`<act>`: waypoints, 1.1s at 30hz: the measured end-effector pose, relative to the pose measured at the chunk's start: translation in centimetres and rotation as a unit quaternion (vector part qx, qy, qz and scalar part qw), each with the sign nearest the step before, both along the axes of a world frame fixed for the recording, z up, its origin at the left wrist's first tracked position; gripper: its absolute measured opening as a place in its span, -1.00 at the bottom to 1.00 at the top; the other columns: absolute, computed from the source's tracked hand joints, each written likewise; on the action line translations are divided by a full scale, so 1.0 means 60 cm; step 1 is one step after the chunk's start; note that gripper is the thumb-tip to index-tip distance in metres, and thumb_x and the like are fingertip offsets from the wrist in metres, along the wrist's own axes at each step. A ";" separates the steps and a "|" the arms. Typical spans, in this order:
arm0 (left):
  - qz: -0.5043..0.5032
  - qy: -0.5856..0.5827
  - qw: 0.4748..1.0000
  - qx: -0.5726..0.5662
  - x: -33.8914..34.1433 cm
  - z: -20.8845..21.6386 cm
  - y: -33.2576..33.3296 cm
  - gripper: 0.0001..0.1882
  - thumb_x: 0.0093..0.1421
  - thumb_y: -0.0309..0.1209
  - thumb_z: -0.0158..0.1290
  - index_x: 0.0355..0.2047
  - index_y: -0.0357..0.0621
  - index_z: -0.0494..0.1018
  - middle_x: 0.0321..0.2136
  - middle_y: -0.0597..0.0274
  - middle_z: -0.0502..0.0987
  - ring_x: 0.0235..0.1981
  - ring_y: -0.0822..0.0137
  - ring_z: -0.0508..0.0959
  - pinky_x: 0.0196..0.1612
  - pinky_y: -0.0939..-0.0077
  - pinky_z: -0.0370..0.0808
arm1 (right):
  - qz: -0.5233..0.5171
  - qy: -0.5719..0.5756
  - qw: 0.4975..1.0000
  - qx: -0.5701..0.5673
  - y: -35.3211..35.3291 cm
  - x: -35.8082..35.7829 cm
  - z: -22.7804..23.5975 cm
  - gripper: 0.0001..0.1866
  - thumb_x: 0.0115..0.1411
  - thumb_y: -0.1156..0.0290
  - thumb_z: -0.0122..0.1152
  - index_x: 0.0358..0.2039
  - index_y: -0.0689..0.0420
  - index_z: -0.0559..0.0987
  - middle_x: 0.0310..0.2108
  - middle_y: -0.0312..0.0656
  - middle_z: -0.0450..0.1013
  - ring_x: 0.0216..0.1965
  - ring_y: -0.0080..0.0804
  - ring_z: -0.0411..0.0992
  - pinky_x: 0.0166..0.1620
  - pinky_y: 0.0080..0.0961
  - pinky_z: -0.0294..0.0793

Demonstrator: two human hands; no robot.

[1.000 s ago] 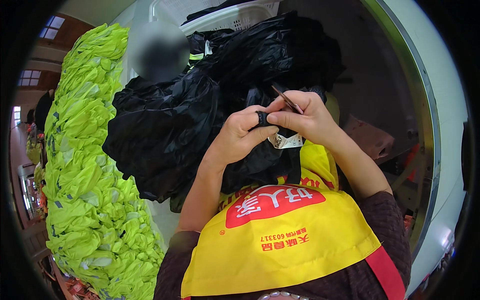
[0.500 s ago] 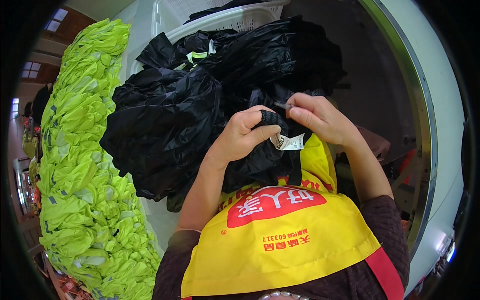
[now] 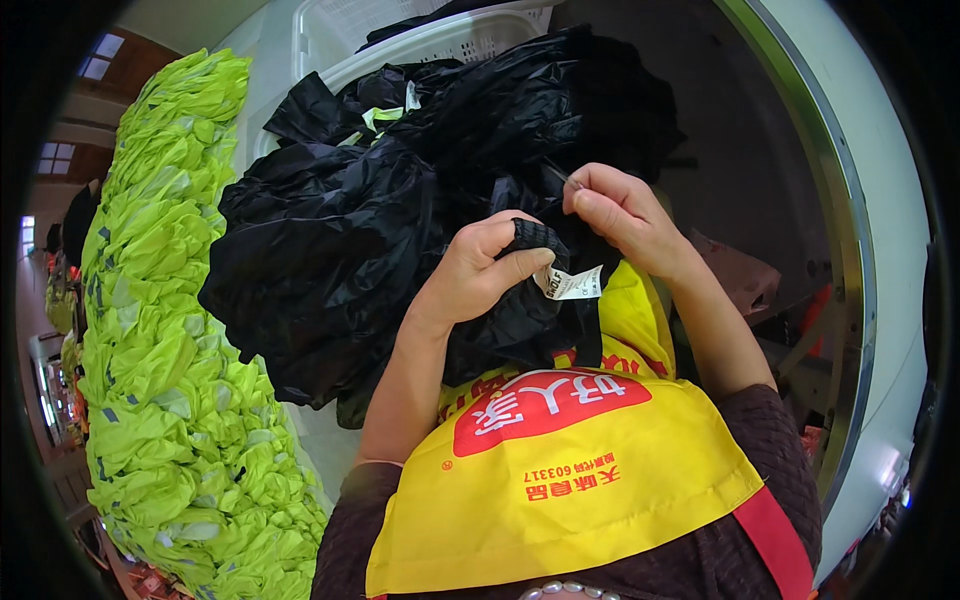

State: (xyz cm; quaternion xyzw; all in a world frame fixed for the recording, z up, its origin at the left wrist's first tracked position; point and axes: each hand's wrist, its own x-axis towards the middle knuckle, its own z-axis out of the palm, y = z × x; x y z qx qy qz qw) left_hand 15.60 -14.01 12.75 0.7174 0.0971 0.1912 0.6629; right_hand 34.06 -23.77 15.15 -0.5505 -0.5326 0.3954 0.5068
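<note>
My left hand (image 3: pixel 478 268) is closed, thumb and fingers pinching the ribbed edge of a black garment (image 3: pixel 540 238). A white label (image 3: pixel 572 284) with dark print hangs from that edge beside the thumb. Up and to the right, my right hand (image 3: pixel 618 215) is closed in a pinch on a thin greyish pointed tool (image 3: pixel 560 174), most of it hidden by the fingers; its exact kind does not show. The tool's tip sits just above the garment, apart from the label. Shiny black fabric (image 3: pixel 330 240) spreads out in a large heap left of and beyond my hands.
A long heap of bright yellow-green garments (image 3: pixel 160 330) lies along the left. At the back stands a white plastic basket (image 3: pixel 470 40) with black fabric in it. A metal-edged pale surface (image 3: pixel 890 250) curves down the right side. My yellow apron (image 3: pixel 560 490) covers my lap.
My right hand has lifted slightly up and away from the garment, with the thin tool still pinched. The left hand keeps its grip on the edge, and the whole view has shifted a little.
</note>
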 end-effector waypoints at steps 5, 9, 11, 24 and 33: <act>0.012 0.027 0.999 0.023 0.001 0.015 -0.009 -0.88 0.06 -0.55 0.06 -0.36 -0.30 0.45 -0.42 0.22 0.47 -0.40 0.42 0.48 -0.32 0.61 0.39 | -0.002 -0.063 0.995 0.077 0.004 -0.042 0.007 -0.85 -0.03 0.47 0.27 -0.44 0.20 0.49 -0.61 -0.31 0.34 -0.58 -0.59 0.30 -0.50 -0.64 0.29; 0.052 0.017 0.995 0.083 -0.013 0.011 -0.011 -0.87 0.06 -0.56 0.05 -0.33 -0.26 0.45 -0.41 0.20 0.46 -0.38 0.36 0.49 -0.29 0.58 0.39 | -0.078 -0.178 0.965 0.174 0.008 -0.066 -0.003 -0.91 -0.07 0.59 0.17 -0.53 0.21 0.43 -0.59 -0.12 0.33 -0.57 -0.24 0.36 -0.50 -0.50 0.33; 0.050 0.000 0.995 0.090 -0.007 0.010 -0.011 -0.88 0.06 -0.56 0.05 -0.34 -0.24 0.45 -0.43 0.20 0.45 -0.40 0.35 0.48 -0.31 0.58 0.38 | -0.099 -0.200 0.959 0.173 0.002 -0.070 -0.003 -0.92 -0.09 0.61 0.13 -0.53 0.22 0.43 -0.58 -0.11 0.32 -0.56 -0.20 0.36 -0.49 -0.46 0.35; 0.042 -0.023 0.998 -0.029 -0.018 -0.009 -0.014 -0.89 0.07 -0.58 0.03 -0.35 -0.27 0.49 -0.40 0.29 0.44 -0.37 0.45 0.43 -0.28 0.61 0.34 | -0.119 -0.309 0.916 0.227 0.005 -0.082 -0.002 -0.85 -0.16 0.64 0.15 -0.49 0.20 0.47 -0.57 -0.15 0.37 -0.61 -0.28 0.38 -0.55 -0.53 0.40; 0.090 -0.040 0.992 0.075 -0.030 0.001 -0.016 -0.86 0.03 -0.56 0.07 -0.35 -0.26 0.46 -0.40 0.14 0.48 -0.37 0.30 0.50 -0.28 0.54 0.41 | -0.048 -0.252 0.954 0.154 0.010 -0.083 0.014 -0.87 -0.08 0.58 0.20 -0.46 0.22 0.45 -0.56 -0.11 0.33 -0.53 -0.22 0.38 -0.47 -0.47 0.37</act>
